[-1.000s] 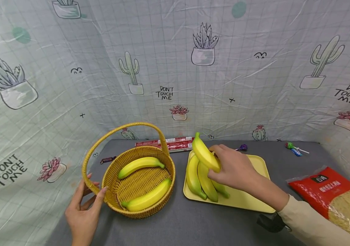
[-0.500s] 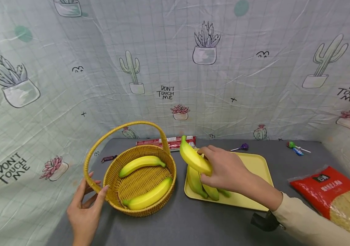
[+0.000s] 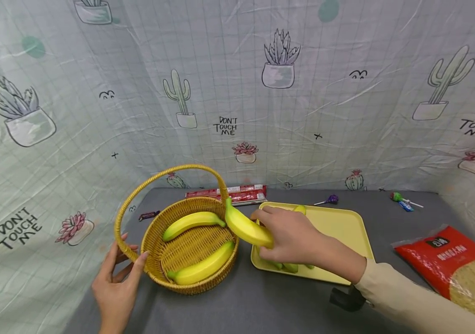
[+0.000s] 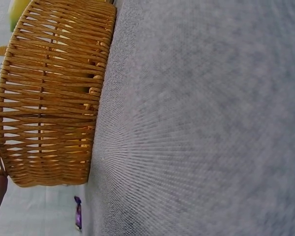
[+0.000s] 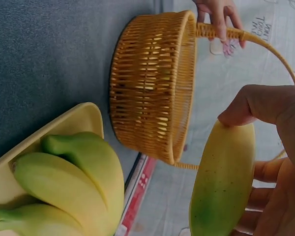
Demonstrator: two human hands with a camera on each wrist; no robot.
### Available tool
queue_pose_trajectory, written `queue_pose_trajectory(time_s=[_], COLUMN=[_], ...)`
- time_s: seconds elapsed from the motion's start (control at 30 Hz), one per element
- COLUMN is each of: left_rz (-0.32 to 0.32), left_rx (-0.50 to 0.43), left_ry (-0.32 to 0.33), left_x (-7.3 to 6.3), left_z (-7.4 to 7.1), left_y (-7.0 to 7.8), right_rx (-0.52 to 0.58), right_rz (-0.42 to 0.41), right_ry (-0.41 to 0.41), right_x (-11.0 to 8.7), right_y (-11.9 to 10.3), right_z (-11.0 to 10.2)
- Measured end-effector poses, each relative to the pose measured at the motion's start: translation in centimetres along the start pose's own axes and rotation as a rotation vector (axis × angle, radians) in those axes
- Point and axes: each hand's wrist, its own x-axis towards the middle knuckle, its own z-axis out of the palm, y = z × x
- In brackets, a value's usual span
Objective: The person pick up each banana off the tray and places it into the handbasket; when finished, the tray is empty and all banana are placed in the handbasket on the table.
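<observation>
Between thumb and fingers, my right hand [image 3: 291, 234] grips a yellow banana [image 3: 245, 226] with a green tip, raised by the right rim of the wicker basket [image 3: 191, 288]. Two bananas lie inside the basket, one at the back [image 3: 194, 223] and one at the front [image 3: 204, 265]. My left hand [image 3: 116, 283] pinches the foot of the basket's arched handle [image 3: 170, 170] on the left side. Under my right arm is a pale yellow tray [image 3: 341, 232]; several bananas [image 5: 64, 182] lie on its left end, mostly hidden by the hand in the head view.
Behind the basket lies a long red packet [image 3: 247, 194]. A small wrapped candy [image 3: 148, 215] is at its left. Purple [image 3: 332, 199] and green [image 3: 395, 197] lollipops lie toward the back right. A red bag of noodles [image 3: 454, 260] lies at right.
My right hand has carried the banana leftward from above the tray to the basket's right rim. My left hand keeps its hold on the handle.
</observation>
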Motion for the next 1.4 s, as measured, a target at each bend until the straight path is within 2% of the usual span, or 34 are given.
queue_pose_trajectory(time_s=[0.37, 0.67, 0.9, 1.07, 1.4], left_rz=[-0.007, -0.004, -0.007, -0.01, -0.029], left_rx=[-0.006, -0.002, -0.021, -0.07, -0.095], left_ry=[-0.001, 0.002, 0.002, -0.006, -0.019], left_x=[0.1, 0.1, 0.1, 0.2, -0.1], left_z=[-0.1, -0.1, -0.1, -0.2, -0.5], left_y=[0.0, -0.1, 0.0, 0.0, -0.1], right_rx=[0.063, 0.03, 0.042, 0.048, 0.006], right_rz=[-0.148, -0.244, -0.326, -0.353, -0.419], right_ry=[-0.136, -0.294, -0.361, -0.401, -0.459], right_x=[3.4, 6.8, 9.5, 11.3, 14.0], right_y=[-1.4, -2.9, -3.7, -3.8, -4.0], right_z=[0.4, 0.9, 1.9, 2.6, 4.8])
